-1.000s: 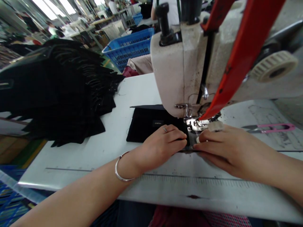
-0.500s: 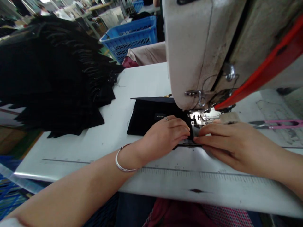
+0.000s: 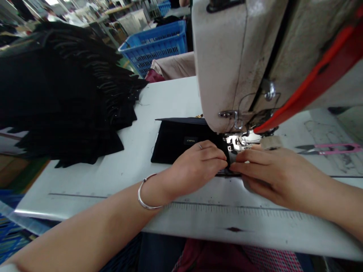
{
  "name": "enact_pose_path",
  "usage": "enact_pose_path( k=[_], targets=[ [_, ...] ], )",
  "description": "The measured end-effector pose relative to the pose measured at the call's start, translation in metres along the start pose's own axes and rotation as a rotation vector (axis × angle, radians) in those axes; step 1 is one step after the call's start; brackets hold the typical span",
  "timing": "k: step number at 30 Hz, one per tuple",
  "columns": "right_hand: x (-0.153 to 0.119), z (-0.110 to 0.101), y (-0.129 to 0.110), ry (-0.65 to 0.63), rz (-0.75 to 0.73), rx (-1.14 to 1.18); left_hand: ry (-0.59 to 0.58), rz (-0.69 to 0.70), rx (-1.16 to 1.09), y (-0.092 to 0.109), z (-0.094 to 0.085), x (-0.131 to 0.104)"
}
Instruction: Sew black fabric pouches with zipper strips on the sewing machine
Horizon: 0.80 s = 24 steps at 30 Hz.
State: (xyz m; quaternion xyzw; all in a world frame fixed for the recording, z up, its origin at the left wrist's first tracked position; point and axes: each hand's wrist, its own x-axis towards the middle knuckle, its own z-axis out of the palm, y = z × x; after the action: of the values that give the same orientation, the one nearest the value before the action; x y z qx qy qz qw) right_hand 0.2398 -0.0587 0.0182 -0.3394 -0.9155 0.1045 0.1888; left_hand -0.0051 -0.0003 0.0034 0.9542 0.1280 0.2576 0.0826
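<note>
A black fabric piece (image 3: 170,141) with a small lettered label (image 3: 191,140) lies flat on the white sewing table, its right edge by the sewing machine's metal presser foot (image 3: 236,142). My left hand (image 3: 200,162), wearing a ring and a silver bangle, rests on its lower right part, fingers bent together and gripping the edge. Just right of it, my right hand (image 3: 272,173) pinches the corner of the same piece below the presser foot. Its fingertips nearly touch those of my left hand. The needle is hard to make out.
A tall stack of black fabric pieces (image 3: 65,90) fills the table's left side. The sewing machine head (image 3: 227,56) looms over the right, with a red strip (image 3: 314,75). Pink-handled thread snips (image 3: 334,148) lie at right. Behind the table stands a blue basket (image 3: 155,43).
The fingers of my left hand have curled in more at the fabric's edge. My right hand stays at the corner. The whole view has shifted slightly.
</note>
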Motion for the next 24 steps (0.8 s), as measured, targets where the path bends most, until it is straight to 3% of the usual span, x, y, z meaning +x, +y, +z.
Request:
enact_pose_path(
  k=[6,12,19,24],
  targets=[
    [-0.004,-0.007,0.005,0.050,0.048,0.105,-0.117,0.049,0.052,0.000,-0.002,0.003],
    [-0.005,0.003,0.000,0.075,-0.038,-0.016,-0.134,0.068,0.060,0.000,-0.003,0.002],
    [-0.002,0.008,-0.007,0.076,0.013,-0.003,-0.110,0.165,0.170,0.011,-0.016,-0.003],
    [0.001,0.010,-0.007,0.093,0.054,-0.046,-0.159,0.134,0.200,0.003,-0.011,0.000]
  ],
)
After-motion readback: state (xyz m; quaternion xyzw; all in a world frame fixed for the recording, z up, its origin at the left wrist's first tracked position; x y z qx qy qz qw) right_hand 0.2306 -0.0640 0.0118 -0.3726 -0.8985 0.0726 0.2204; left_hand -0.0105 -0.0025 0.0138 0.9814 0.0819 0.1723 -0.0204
